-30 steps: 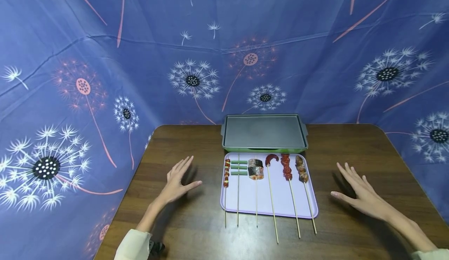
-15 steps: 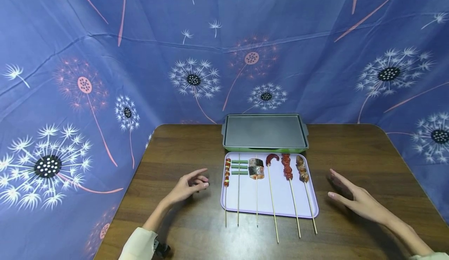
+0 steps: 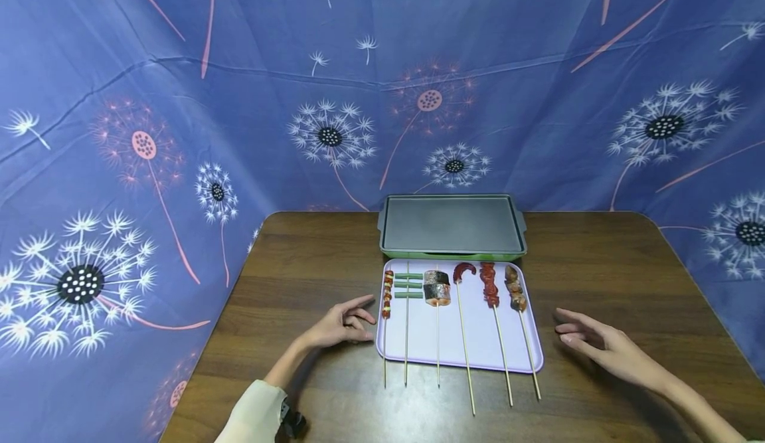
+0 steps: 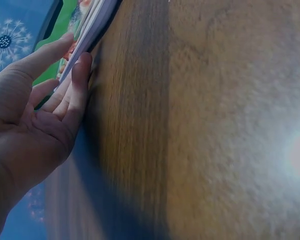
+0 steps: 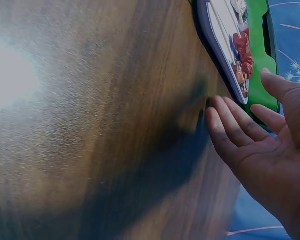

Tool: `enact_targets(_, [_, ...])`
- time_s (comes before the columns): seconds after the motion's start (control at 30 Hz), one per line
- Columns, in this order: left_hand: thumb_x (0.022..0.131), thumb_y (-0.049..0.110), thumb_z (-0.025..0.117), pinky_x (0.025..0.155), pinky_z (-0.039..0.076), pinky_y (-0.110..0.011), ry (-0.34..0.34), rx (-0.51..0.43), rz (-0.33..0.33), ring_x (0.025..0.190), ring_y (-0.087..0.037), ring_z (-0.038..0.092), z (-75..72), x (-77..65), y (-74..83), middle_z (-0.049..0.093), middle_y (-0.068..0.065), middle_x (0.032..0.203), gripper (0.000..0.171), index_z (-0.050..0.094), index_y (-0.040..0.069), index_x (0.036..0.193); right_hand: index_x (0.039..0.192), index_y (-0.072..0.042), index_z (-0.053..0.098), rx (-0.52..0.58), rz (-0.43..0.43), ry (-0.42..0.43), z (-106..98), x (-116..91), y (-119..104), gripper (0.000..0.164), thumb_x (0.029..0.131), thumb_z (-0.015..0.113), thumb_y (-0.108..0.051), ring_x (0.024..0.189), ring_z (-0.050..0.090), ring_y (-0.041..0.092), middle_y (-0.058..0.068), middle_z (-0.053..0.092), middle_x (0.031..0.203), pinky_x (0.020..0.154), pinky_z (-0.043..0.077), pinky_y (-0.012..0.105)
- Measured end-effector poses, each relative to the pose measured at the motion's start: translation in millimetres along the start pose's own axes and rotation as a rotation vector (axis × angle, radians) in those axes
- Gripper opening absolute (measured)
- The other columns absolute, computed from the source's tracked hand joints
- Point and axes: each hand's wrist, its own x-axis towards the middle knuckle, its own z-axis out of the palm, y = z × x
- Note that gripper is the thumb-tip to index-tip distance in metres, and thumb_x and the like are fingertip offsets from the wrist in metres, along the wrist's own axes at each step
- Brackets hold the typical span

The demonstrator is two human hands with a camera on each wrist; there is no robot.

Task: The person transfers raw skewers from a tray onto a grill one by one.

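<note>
My left hand (image 3: 342, 323) is at the left rim of a pale purple tray (image 3: 448, 347), its fingertips right at the edge in the left wrist view, loosely bent. Off the tray's right side, my right hand (image 3: 609, 347) hovers with relaxed fingers and nothing in them. Several food skewers lie side by side on the tray: small red and yellow pieces (image 3: 387, 293), green bean pieces (image 3: 408, 285), fish chunks (image 3: 436, 288), a curled red tentacle (image 3: 463, 270), red meat (image 3: 489, 285) and brown meat chunks (image 3: 514, 288). Their sticks reach over the tray's front edge.
Behind the tray stands a flat grey griddle (image 3: 451, 224) with a green base (image 5: 262, 45). Everything stands on a brown wooden table (image 3: 335, 247). A blue dandelion-print cloth (image 3: 382, 131) hangs at the back and sides.
My left hand has moved right to the tray's edge, its fingers bending from spread. My right hand has come slightly left, its fingers drawn closer together. Tray and skewers stay put.
</note>
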Motion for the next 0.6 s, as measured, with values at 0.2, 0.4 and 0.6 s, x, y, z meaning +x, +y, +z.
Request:
enact_targets(0.2, [0.087, -0.010, 0.072, 0.068, 0.054, -0.016, -0.012, -0.011, -0.003, 0.080, 0.000, 0.069, 3.4, 7.8, -3.3, 0.056, -0.046, 0.119, 0.084, 0.023, -0.012, 0.156, 0.151, -0.001, 0.044, 0.370, -0.052, -0.168, 2, -9, 6, 0.054, 0.100, 0.046, 0.016, 0.106, 0.072, 0.004, -0.002, 0.076, 0.118, 0.082, 0.059, 0.019])
enact_targets(0.4, [0.088, -0.012, 0.070, 0.064, 0.054, -0.017, -0.021, -0.039, -0.015, 0.076, 0.000, 0.068, 5.8, 12.8, -5.2, 0.053, -0.047, 0.117, 0.083, 0.024, -0.012, 0.156, 0.153, -0.021, 0.045, 0.764, 0.035, -0.325, 13, -17, 6, 0.061, 0.105, 0.033, 0.014, 0.112, 0.072, 0.015, 0.008, 0.074, 0.123, 0.089, 0.061, 0.032])
enact_targets(0.6, [0.086, -0.013, 0.070, 0.061, 0.053, -0.018, -0.002, -0.044, -0.012, 0.073, 0.001, 0.067, 5.3, 13.4, -6.6, 0.053, -0.047, 0.116, 0.082, 0.026, -0.011, 0.156, 0.156, -0.015, 0.040, 0.852, 0.069, -0.366, 30, -23, -1, 0.058, 0.105, 0.036, 0.012, 0.111, 0.072, 0.020, 0.014, 0.073, 0.122, 0.090, 0.059, 0.038])
